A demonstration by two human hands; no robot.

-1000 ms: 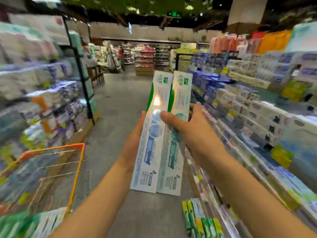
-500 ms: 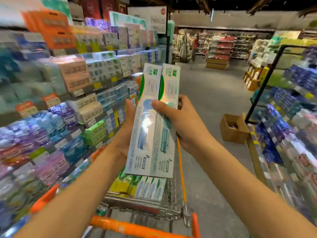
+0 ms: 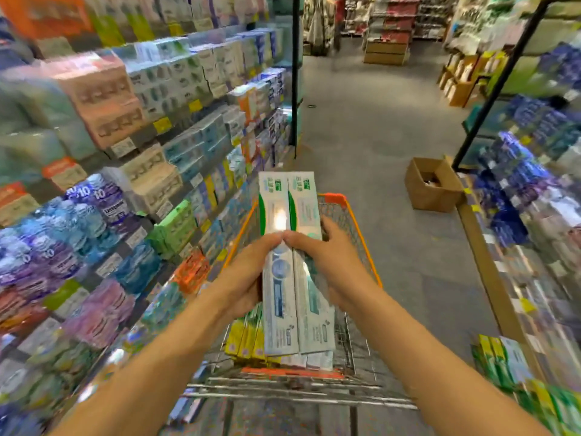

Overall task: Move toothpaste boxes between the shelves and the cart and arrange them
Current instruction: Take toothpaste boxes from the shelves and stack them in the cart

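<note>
Here, grip: both hands hold two long white-and-green toothpaste boxes point(image 3: 290, 262) laid side by side, long edges touching.
Left hand: the left hand point(image 3: 248, 272) wraps the left edge of the pair, its thumb lying across the top face of the left box.
Right hand: the right hand point(image 3: 330, 262) clasps the right edge, thumb on top and pointing inward, so the two thumb tips meet near the seam between the boxes.
Held boxes: they point away from the person, nearly level, a bright glare spot on the left one just beyond the thumbs.
Where they are: above the basket of the cart point(image 3: 361, 234), not resting on anything in it.
Cart: wire mesh with an orange rim, standing in the aisle directly ahead.
Cart contents: more toothpaste boxes point(image 3: 248, 338), yellow, green and white, lie packed at the near end under the held pair.
Left shelves: the left shelves point(image 3: 163, 121) are stacked with boxed goods and yellow price tags, much of it blurred.
Right shelves: the right shelves point(image 3: 534, 190) carry blue and purple packs, also blurred.
Floor: an open cardboard box point(image 3: 430, 187) sits on the grey floor beside the right shelving.
</note>
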